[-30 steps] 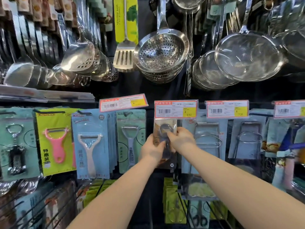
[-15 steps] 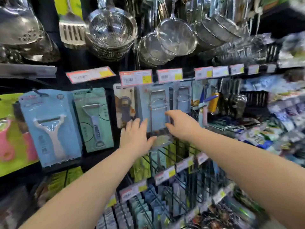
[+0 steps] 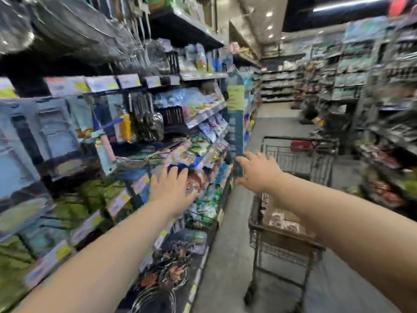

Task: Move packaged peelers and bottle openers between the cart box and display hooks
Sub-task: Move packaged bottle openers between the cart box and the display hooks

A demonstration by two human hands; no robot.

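The view is blurred by motion. My left hand (image 3: 172, 189) is held out over the lower shelf packets, fingers apart and holding nothing. My right hand (image 3: 259, 171) reaches forward above the near end of the wire cart (image 3: 286, 242), fingers spread and empty. Inside the cart lies a brown cardboard box (image 3: 283, 220) with pale packaged items in it. The display hooks (image 3: 67, 132) with blue-carded utensil packs hang at the far left, behind both hands.
Shelves of coloured packets (image 3: 203, 154) run along the left side of the aisle. Grey floor (image 3: 228, 256) lies between the shelving and the cart. More shelving (image 3: 383, 132) lines the right side, and stock sits on the floor farther down the aisle.
Both hands let go of the bottle opener pack on its hook and pulled away. My view swung right, from the hook display to the aisle and cart, and the hands moved with it.
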